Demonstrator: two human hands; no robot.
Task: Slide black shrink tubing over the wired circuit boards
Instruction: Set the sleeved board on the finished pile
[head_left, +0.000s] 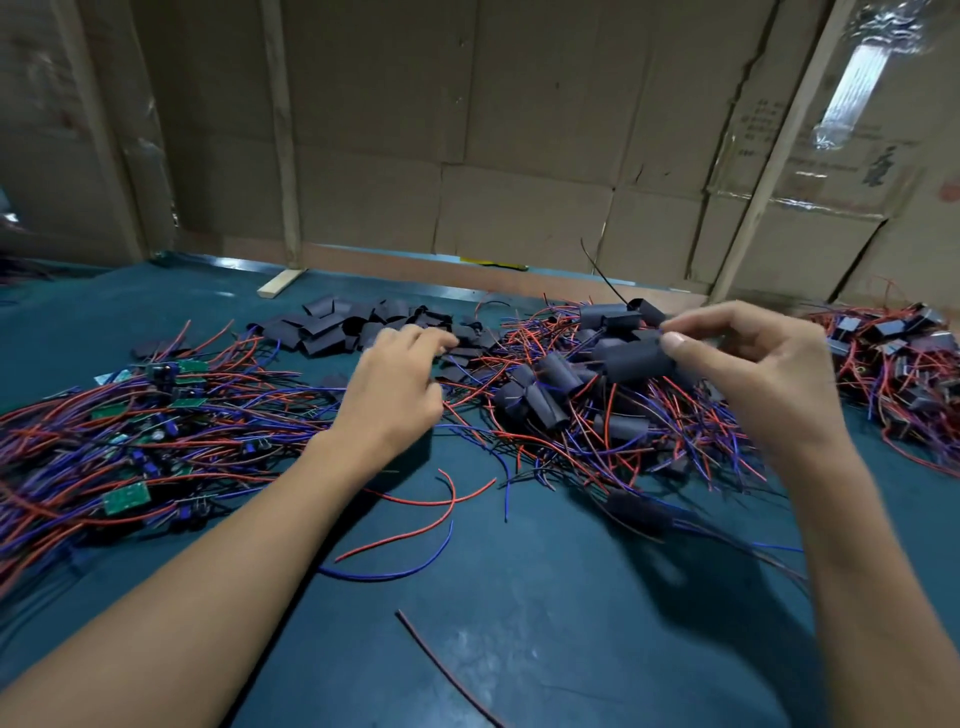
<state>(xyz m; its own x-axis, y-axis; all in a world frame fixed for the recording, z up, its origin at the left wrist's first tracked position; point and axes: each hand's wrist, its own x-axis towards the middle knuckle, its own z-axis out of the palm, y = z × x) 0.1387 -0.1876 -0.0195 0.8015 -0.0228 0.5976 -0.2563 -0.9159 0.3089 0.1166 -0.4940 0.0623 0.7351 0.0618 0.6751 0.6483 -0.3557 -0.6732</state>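
Our right hand (748, 364) pinched a sleeved board (636, 361) above the finished heap, while our left hand (395, 384), fingers loosely curled, reached for the flat black tubing pieces (332, 325) on the bench (545, 623). We judged it best to pick one piece, squeezing it open before threading a bare board (126, 498).

Left pile of wired circuit boards (130, 441) cut off at the frame's left edge. Far-right heap of sleeved boards (904, 358) cut off at the right. Print on the cardboard wall (769, 135) too blurred to read.
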